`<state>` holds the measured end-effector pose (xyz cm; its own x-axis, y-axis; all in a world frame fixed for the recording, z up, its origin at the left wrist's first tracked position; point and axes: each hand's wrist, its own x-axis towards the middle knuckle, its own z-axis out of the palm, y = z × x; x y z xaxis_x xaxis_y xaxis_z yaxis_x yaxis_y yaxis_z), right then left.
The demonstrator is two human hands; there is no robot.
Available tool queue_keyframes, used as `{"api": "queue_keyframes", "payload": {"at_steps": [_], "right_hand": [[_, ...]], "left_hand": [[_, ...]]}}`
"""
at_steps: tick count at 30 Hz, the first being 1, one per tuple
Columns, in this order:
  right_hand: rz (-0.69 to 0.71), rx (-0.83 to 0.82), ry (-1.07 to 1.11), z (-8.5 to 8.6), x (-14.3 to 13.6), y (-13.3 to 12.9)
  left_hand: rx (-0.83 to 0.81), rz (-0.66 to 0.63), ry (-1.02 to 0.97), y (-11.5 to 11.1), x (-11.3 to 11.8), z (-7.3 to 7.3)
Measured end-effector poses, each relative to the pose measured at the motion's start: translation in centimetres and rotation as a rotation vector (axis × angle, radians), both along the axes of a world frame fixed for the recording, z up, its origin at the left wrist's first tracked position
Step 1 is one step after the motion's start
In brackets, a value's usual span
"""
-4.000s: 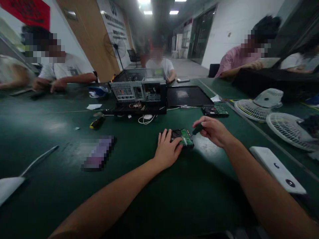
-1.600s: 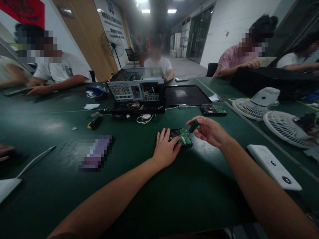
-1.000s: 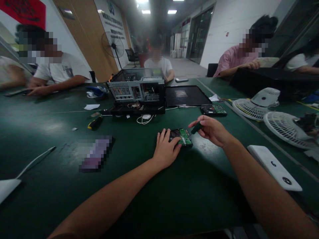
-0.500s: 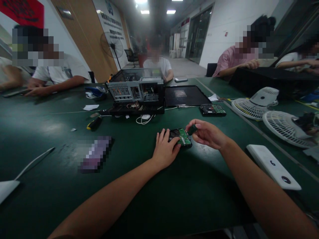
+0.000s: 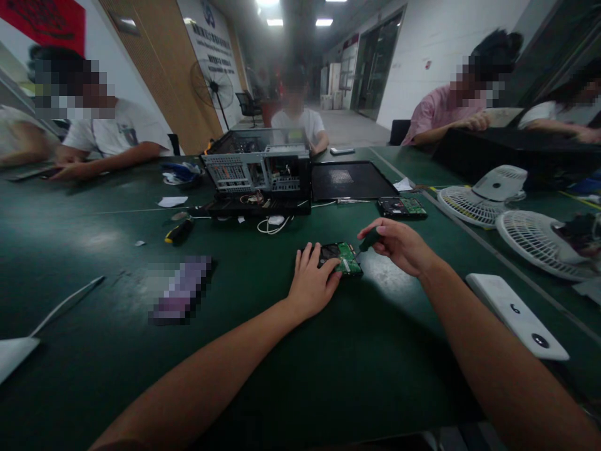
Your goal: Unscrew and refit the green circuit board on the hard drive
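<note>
**A:** Principal item, and its place?

**B:** Hard drive [image 5: 345, 258], one; flat on the green tabletop [image 5: 291, 376], circuit board upward, under the left hand [image 5: 312, 282].

**A:** State of the fingers?

**B:** Left: somewhat spread across the drive, thumb over the board; presumably to stop it sliding. Right hand [image 5: 399, 247]: thumb and fingers pinching the dark green handle of a screwdriver [image 5: 369, 240], tilted, tip at the drive's right end; likely held so to reach the edge. Tip contact: cannot tell.

**A:** Adjacent stock?

**B:** Second hard drive [image 5: 404, 208], farther off, near the opened computer case [image 5: 258, 172]; probably set aside for working room.

**A:** Markings?

**B:** White oblong device [image 5: 516, 316]: a figure like "6", plus a dark round mark. Wall lettering [image 5: 220, 59]: blurred. Drive label: illegible; no brand readable.
</note>
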<state>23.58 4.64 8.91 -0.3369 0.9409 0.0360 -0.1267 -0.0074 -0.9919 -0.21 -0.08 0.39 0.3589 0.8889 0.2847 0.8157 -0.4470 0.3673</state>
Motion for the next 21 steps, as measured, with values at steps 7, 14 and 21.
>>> {"api": "queue_keyframes", "payload": {"at_steps": [7, 14, 21], "right_hand": [[0.117, -0.057, 0.047, -0.2, 0.0, -0.1], [0.239, -0.044, -0.023, 0.1, 0.1, -0.4], [0.264, -0.157, 0.133, -0.2, -1.3, -1.0]], "left_hand": [[0.006, 0.001, -0.001, 0.0, 0.0, -0.1], [0.016, -0.007, -0.004, 0.1, -0.1, -0.2], [0.028, 0.001, 0.0, 0.1, 0.0, -0.4]]}}
